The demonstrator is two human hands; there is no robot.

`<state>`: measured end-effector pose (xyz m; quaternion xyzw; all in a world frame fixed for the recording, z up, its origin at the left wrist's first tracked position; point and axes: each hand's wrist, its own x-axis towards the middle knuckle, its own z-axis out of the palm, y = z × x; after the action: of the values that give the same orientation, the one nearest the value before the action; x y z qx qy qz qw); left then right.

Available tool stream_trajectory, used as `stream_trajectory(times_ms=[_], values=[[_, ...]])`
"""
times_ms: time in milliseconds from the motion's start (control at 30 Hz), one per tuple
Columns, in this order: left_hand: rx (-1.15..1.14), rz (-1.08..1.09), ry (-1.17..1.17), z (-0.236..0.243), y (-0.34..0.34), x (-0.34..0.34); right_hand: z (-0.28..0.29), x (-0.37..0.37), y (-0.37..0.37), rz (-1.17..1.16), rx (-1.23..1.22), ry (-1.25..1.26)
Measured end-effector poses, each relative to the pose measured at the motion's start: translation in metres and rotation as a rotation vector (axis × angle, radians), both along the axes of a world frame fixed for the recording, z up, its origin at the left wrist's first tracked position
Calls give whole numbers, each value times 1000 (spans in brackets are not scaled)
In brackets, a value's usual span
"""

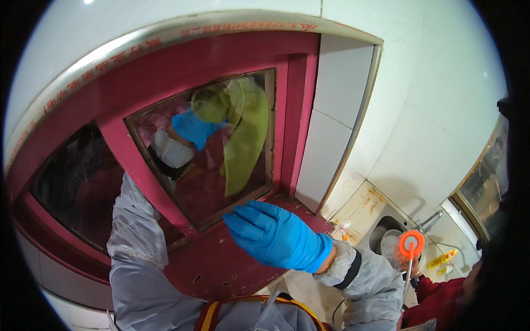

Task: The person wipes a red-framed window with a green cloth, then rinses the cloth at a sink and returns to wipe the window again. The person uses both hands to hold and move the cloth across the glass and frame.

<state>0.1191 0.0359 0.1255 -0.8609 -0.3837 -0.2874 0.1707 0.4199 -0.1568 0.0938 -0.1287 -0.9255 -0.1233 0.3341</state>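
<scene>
A window with a dark red frame (152,179) fills the left and middle. My left arm passes behind the frame, and my left hand (196,128), in a blue glove, shows through the glass. It is closed on a yellow-green cloth (245,140), which is spread against the far side of the pane. The grip itself is partly hidden by folds. On the near side, my right hand (276,234), also in a blue glove, is stretched out flat with nothing in it. Its fingertips are at the pane's lower frame edge, above the dark red sill (232,270).
To the lower right is a metal sink (380,229) with a basin (392,243) and a tap (430,220). A person in a red sleeve (441,295) stands there, by an orange round-headed tool (411,243). A yellow bottle (443,259) lies beyond. White tiles (334,149) border the window.
</scene>
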Motion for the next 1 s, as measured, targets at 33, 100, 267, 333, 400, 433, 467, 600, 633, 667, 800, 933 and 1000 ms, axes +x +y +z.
stream_trajectory(times_ms=[33,100,267,333,400,433,467,600,633,667,800,933,1000], values=[[-6,3,1,0,1,1,2,3,0,-2,25,13],[-3,0,6,1,2,3,7,8,1,-14,45,3],[7,-22,27,4,-1,12,16,9,2,-23,76,4],[19,-35,33,4,-1,17,15,5,3,-1,70,-7],[28,-49,38,4,-1,20,12,0,3,12,49,-27],[30,-51,35,4,-1,19,11,-2,4,4,52,-30],[25,-52,27,2,-2,18,8,-4,4,0,47,-43],[-11,-27,-29,-7,-10,-6,1,-11,12,13,-6,-41],[-26,-17,-57,-11,-14,-16,0,-12,14,15,-13,-41],[-43,-3,-86,-14,-18,-26,0,-13,16,12,-30,-39],[-107,12,-207,-26,-26,-58,3,-14,22,42,-33,-26],[-156,3,-299,-35,-27,-70,8,-13,24,47,69,-9],[-183,-5,-346,-39,-26,-71,9,-11,23,43,78,-13]])
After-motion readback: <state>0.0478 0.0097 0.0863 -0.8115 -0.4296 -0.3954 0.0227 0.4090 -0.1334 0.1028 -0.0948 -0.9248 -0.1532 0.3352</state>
